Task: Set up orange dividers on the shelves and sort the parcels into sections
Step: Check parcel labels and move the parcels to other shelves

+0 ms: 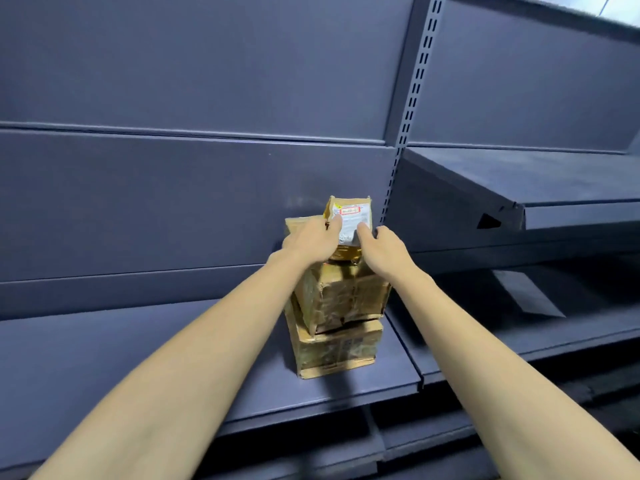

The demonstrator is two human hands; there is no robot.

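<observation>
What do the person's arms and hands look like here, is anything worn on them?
Both forearms are bare as far as the picture shows: no sleeves come into view. The left hand and the right hand wear no gloves. No watch, bracelet or ring shows on either. There are no markings or cables on them.

Slotted upright (pixel 414 109): dark metal post with paired slots, running top to bottom between two bays. Left of it, blue-grey back panels (pixel 190 188) with horizontal seams. Right of it, a triangular shelf bracket (pixel 488 221).
</observation>
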